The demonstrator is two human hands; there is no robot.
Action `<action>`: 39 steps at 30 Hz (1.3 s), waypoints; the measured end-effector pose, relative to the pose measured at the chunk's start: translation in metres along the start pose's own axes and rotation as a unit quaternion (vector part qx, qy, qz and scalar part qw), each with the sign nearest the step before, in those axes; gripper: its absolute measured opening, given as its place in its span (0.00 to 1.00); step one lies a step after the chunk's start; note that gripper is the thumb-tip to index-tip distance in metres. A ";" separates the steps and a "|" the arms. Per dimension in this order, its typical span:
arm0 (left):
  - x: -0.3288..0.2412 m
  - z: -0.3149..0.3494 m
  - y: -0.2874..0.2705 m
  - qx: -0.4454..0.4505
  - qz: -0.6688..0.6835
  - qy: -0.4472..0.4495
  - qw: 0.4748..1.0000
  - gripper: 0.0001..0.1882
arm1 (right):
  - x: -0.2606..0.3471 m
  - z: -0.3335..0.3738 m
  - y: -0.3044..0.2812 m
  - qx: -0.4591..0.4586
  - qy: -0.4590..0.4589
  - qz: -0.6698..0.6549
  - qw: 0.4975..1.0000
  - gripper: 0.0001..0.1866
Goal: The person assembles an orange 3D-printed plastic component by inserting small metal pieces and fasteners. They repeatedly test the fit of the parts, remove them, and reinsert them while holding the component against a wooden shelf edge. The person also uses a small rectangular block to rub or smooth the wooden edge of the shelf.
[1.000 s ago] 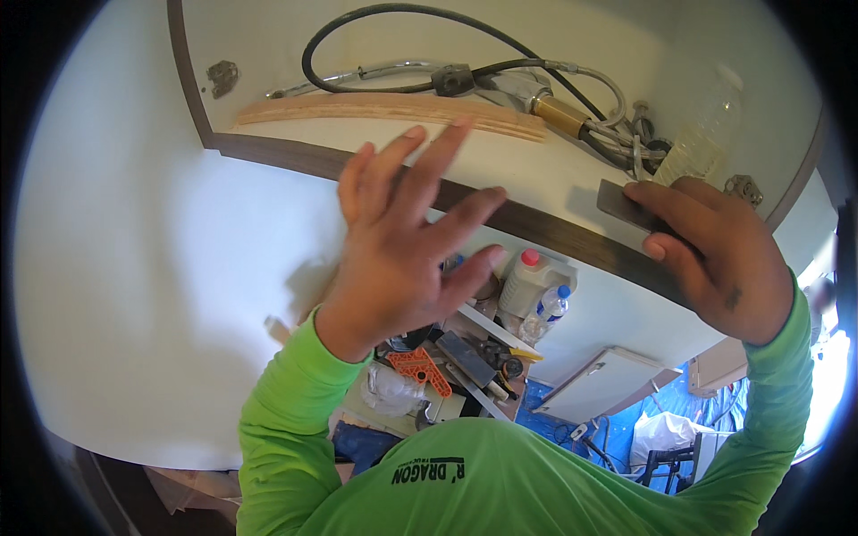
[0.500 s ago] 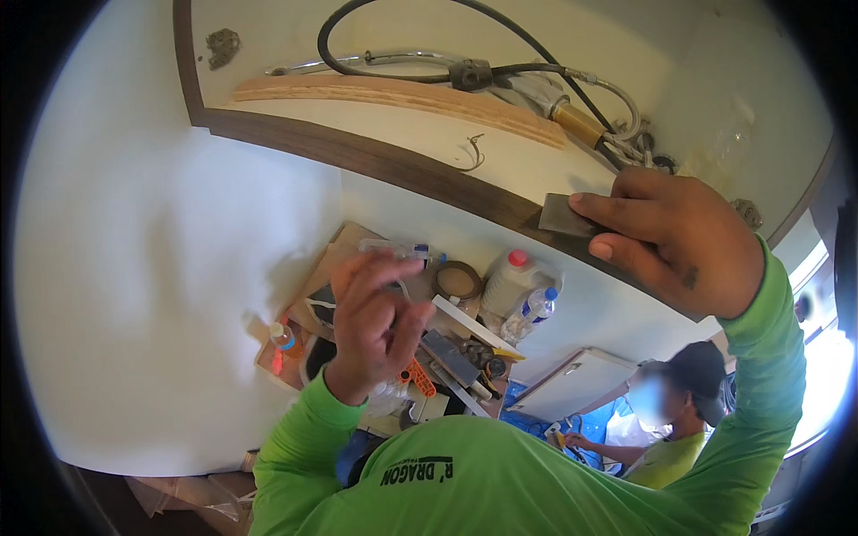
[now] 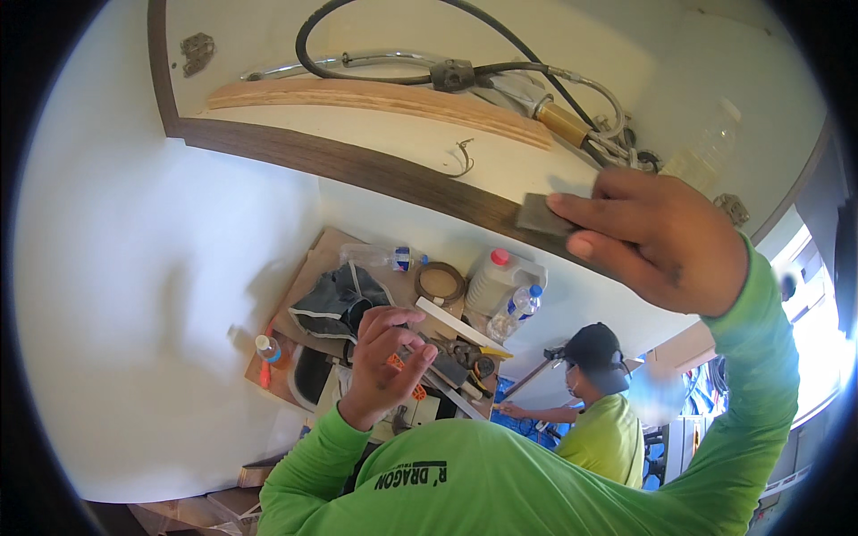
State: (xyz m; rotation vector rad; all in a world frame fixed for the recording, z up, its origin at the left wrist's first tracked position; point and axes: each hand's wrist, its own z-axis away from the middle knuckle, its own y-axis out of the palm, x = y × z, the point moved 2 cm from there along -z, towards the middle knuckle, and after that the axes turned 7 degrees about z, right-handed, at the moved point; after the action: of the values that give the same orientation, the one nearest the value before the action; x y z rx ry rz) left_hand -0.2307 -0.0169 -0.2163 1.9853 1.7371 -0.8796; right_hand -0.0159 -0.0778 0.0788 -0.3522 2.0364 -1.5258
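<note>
Between the thumb and fingers of my right hand (image 3: 666, 241) is a small flat grey rectangular piece (image 3: 539, 214). It lies against the dark brown wood edge strip (image 3: 357, 170) along the front of a white cabinet; its exact kind I cannot make out. A thin curled shaving or strip (image 3: 463, 159) lies at the inner side of the edge, to the left of that hand. My left hand (image 3: 389, 362) hangs in the air below the edge, fingers loosely bent and apart, holding nothing. Behind it is a lower worktop (image 3: 313, 246) with tools.
Inside the cabinet lie a plywood strip (image 3: 375, 100), a black hose (image 3: 299, 45) and a clear bottle (image 3: 710, 147). Below stand a jug with a red cap (image 3: 505, 286), a water bottle (image 3: 514, 314), a tape roll (image 3: 440, 282) and a grey bag (image 3: 340, 302). A person in a cap (image 3: 599, 429) works at lower right.
My right hand and the grey piece appear slightly further left along with the shifted view. My left hand has lowered slightly. The other person has turned and leaned leftward.
</note>
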 end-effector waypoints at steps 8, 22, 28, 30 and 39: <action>0.008 0.012 -0.002 0.017 0.017 -0.011 1.000 0.07 | 0.007 -0.014 -0.005 0.024 0.002 0.025 0.999 0.14; 0.011 0.012 0.013 0.065 0.046 -0.018 0.997 0.08 | 0.004 -0.024 0.002 0.000 -0.020 0.021 1.000 0.17; 0.013 0.008 0.006 0.080 0.064 -0.033 0.994 0.05 | 0.007 -0.038 0.013 -0.029 0.004 0.011 1.000 0.14; 0.011 0.006 0.007 0.090 0.076 -0.032 0.993 0.04 | 0.007 -0.040 0.013 -0.024 0.006 0.004 1.000 0.13; -0.008 -0.018 0.011 0.056 0.036 0.033 0.997 0.05 | 0.004 -0.027 0.003 -0.060 -0.014 -0.001 0.998 0.17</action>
State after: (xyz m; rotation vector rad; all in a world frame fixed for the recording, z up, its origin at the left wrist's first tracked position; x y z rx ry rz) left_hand -0.2168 -0.0137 -0.1990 2.1573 1.6748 -0.9139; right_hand -0.0341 -0.0571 0.0798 -0.4194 2.1115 -1.3946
